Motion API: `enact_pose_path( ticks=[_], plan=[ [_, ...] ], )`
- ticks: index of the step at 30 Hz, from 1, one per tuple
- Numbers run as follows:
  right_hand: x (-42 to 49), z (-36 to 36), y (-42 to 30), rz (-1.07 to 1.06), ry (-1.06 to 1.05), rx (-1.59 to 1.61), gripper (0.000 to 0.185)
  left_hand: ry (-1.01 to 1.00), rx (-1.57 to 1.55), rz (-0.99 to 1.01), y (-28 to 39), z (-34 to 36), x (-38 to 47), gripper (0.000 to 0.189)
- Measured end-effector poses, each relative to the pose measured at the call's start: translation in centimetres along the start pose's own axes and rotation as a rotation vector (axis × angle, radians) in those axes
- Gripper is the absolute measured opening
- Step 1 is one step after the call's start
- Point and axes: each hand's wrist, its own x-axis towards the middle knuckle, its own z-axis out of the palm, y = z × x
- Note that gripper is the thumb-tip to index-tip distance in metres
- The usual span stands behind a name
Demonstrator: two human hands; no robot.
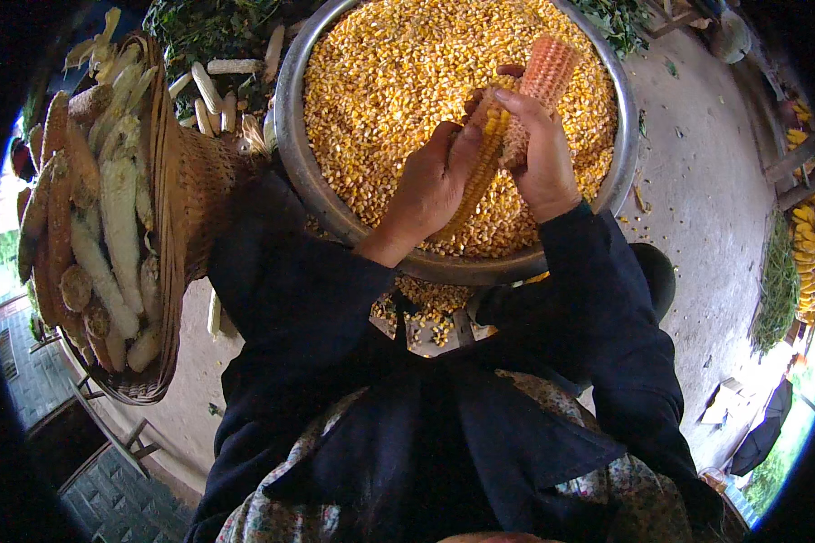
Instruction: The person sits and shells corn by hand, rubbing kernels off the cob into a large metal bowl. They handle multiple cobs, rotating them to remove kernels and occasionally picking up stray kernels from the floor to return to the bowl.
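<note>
My left hand (435,180) grips an ear of corn (479,170) that still carries rows of yellow kernels, its lower end slanting down past my wrist. In my right hand (543,153) is a bare reddish corn cob (547,71), its top end tilted up and to the right. The cob and the ear press together between my two hands, and the fingers partly hide where they meet. Both hands are above a wide metal basin (626,129) filled with loose yellow corn kernels (407,75).
To the left stands a woven basket (200,180) heaped with stripped cobs (120,231). More bare cobs (207,88) lie on the floor behind it, near green leaves (210,30). Kernels (435,326) are scattered below the basin. Yellow ears (807,258) are piled far right beside cut grass (776,285).
</note>
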Motion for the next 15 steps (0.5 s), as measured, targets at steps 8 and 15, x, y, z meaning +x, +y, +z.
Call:
enact_pose_path(
  ticks=[8,15],
  plan=[
    [-0.4,0.0,-0.1,0.046,-0.012,0.004,0.025,-0.104,-0.129,-0.239,-1.4,-0.9,1.0,0.040],
    [1.0,-1.7,-0.6,0.126,0.097,0.133,0.018,-0.206,-0.178,-0.094,-1.2,-0.5,0.5,0.049]
  ],
)
